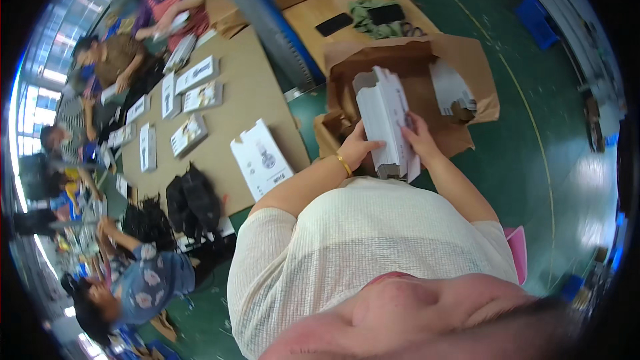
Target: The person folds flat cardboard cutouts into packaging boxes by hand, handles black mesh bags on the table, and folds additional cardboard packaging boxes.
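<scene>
Between my two hands I hold a stack of flat white cartons (385,120), standing on edge and tilted slightly. My left hand (358,148), below a yellow bracelet, presses the stack's left side with the thumb across its face. My right hand (420,139) grips the right side near the stack's lower half. Behind and under the stack lies an opened brown paper wrapping (483,73), with more white cartons (448,87) inside it. On the table to my left rests a flat white carton (261,159) with a printed picture.
Several folded white boxes (203,97) stand on the tan table (250,70). Black bundled items (192,201) lie at its near end. A blue-grey post (267,20) rises beside the wooden table, which holds a phone (334,24) and green cloth (363,17). Several people sit at the left.
</scene>
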`<act>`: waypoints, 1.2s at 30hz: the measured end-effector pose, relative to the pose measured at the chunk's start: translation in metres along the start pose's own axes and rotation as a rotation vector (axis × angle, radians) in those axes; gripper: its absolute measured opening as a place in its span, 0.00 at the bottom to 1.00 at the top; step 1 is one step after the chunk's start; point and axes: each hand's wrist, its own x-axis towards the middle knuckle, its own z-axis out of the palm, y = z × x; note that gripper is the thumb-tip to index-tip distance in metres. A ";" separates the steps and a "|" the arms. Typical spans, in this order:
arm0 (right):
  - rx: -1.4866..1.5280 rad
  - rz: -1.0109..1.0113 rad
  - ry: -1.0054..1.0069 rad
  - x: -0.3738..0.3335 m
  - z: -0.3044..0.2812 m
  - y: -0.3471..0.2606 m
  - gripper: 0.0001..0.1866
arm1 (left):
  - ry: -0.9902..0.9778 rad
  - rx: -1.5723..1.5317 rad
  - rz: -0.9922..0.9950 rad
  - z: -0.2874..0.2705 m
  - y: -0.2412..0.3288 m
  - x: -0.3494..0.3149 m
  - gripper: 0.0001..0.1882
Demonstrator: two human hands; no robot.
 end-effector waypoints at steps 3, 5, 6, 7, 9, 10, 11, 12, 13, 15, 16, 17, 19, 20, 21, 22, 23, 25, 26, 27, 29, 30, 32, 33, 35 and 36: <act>-0.125 -0.365 -0.056 -0.006 0.011 -0.036 0.25 | -0.130 -0.196 0.022 -0.019 0.046 -0.038 0.33; -0.148 -0.430 -0.174 -0.008 0.035 -0.068 0.25 | -0.225 -0.404 0.104 -0.055 0.060 -0.061 0.33; -0.156 -0.465 -0.229 -0.012 0.058 -0.088 0.26 | -0.258 -0.424 0.093 -0.077 0.066 -0.073 0.31; -0.066 -0.435 -0.282 -0.016 0.082 -0.102 0.33 | -0.297 -0.443 0.081 -0.096 0.071 -0.084 0.30; 0.002 -0.419 -0.308 -0.013 0.122 -0.105 0.39 | -0.245 -0.390 0.146 -0.123 0.077 -0.104 0.29; 0.035 -0.282 -0.258 0.000 0.140 -0.085 0.42 | -0.241 -0.400 0.147 -0.130 0.082 -0.117 0.29; 0.202 -0.099 -0.417 -0.003 0.164 -0.093 0.40 | -0.188 -0.368 0.137 -0.153 0.073 -0.127 0.30; 0.367 0.087 -0.556 -0.008 0.183 -0.102 0.38 | -0.184 -0.362 0.149 -0.168 0.071 -0.136 0.30; 0.336 0.158 -0.588 0.000 0.199 -0.090 0.33 | -0.131 -0.368 0.147 -0.182 0.068 -0.146 0.30; 0.428 0.347 -0.632 0.001 0.229 -0.086 0.29 | -0.019 -0.382 0.112 -0.197 0.068 -0.171 0.30; 0.385 0.354 -0.589 -0.003 0.244 -0.083 0.28 | -0.024 -0.374 0.114 -0.208 0.063 -0.176 0.30; 0.359 0.363 -0.555 -0.010 0.260 -0.081 0.27 | 0.073 -0.379 0.111 -0.226 0.053 -0.179 0.29; 0.337 0.304 -0.532 0.002 0.280 -0.044 0.27 | 0.149 -0.367 0.112 -0.257 0.035 -0.177 0.29; 0.293 0.313 -0.524 0.001 0.292 -0.036 0.26 | 0.288 -0.159 0.096 -0.278 0.022 -0.180 0.26; 0.247 0.319 -0.511 0.000 0.299 -0.030 0.25 | 0.422 0.050 0.079 -0.294 0.012 -0.181 0.23; 0.160 0.310 -0.486 0.009 0.302 -0.012 0.28 | 0.546 0.265 0.060 -0.302 0.010 -0.181 0.21; 0.002 0.291 -0.489 0.004 0.304 -0.022 0.29 | 0.535 0.268 0.065 -0.308 0.011 -0.185 0.21; -0.214 0.234 -0.480 0.005 0.309 -0.030 0.29 | 0.481 0.024 0.003 -0.320 0.014 -0.188 0.27; -0.211 0.227 -0.464 0.009 0.314 -0.027 0.29 | 0.466 0.032 0.006 -0.315 0.023 -0.184 0.27; -0.425 0.008 -0.220 0.014 0.320 -0.023 0.30 | 0.590 0.051 0.048 -0.306 0.034 -0.179 0.27; -0.632 -0.218 0.037 0.033 0.331 -0.014 0.30 | 0.709 0.071 0.098 -0.298 0.054 -0.167 0.28; -0.577 -0.181 -0.025 0.054 0.333 -0.011 0.31 | 0.744 0.146 0.101 -0.296 0.065 -0.156 0.28; -0.566 -0.109 -0.156 0.076 0.340 -0.023 0.30 | 0.785 0.214 0.111 -0.298 0.077 -0.139 0.29; -0.570 -0.120 -0.165 0.072 0.350 -0.032 0.30 | 0.701 0.228 0.036 -0.308 0.077 -0.133 0.31; -0.456 -0.027 -0.300 0.066 0.362 -0.045 0.29 | 0.621 0.239 -0.026 -0.315 0.076 -0.123 0.33; -0.499 -0.161 -0.389 0.073 0.357 -0.040 0.28 | 0.646 0.336 0.004 -0.305 0.073 -0.117 0.33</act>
